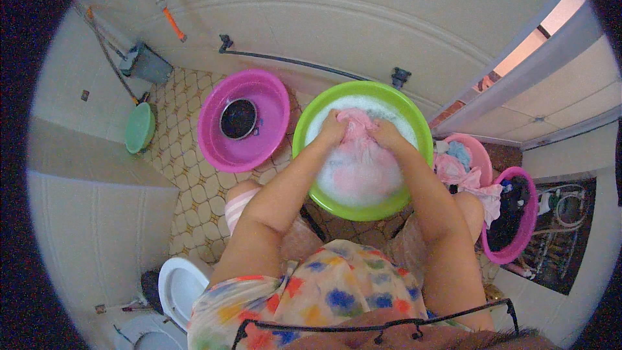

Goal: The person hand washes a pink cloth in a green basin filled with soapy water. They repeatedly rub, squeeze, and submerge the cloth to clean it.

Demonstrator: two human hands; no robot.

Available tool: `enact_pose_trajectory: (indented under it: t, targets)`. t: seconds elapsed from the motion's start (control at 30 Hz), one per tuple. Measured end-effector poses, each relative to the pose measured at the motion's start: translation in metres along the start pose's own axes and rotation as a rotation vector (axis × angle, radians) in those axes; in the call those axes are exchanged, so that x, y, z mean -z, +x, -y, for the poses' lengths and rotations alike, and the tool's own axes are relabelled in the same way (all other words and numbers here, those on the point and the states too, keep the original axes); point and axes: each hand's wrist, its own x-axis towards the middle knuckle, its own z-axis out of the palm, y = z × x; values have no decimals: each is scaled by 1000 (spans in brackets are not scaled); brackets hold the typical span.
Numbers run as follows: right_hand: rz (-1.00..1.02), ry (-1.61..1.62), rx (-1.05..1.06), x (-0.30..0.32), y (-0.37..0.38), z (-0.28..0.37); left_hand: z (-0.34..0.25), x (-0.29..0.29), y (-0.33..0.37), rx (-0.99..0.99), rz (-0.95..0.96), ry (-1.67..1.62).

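A wide green basin (303, 180) stands in front of me, full of white suds (330, 178). Both my arms reach into it. A pink cloth garment (358, 131) is bunched between my hands, its lower part spreading into the foam. My left hand (334, 128) grips the cloth's left side, fingers curled into it. On the other side my right hand (387, 133) is closed on the same garment. Foam hides the rest of the cloth, and its exact kind does not show.
Left of the green basin sits a magenta basin (275, 146) holding a dark round pan (238, 118). At right are a pink basin (478, 149) with pastel clothes and a magenta tub (530, 204) with dark clothes. A toilet (183, 285) stands lower left; a pipe (291, 60) runs along the wall.
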Motion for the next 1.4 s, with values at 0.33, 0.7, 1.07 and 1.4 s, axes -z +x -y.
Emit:
enact_pose_trajectory:
  t: [0.33,0.7,1.07,1.4]
  targets:
    - [-335,142,462,-13,-41,53,-66,-7,-33,457,300,-1173]
    - [-323,-245,211,11,-29,48,-122,-28,-84,309,505,-1209]
    - [-502,-254,270,11,-30,44,-116,-31,-77,450,405,-1234]
    - [-317,-244,174,24,-30,39,-112,-29,-80,437,329,-1201]
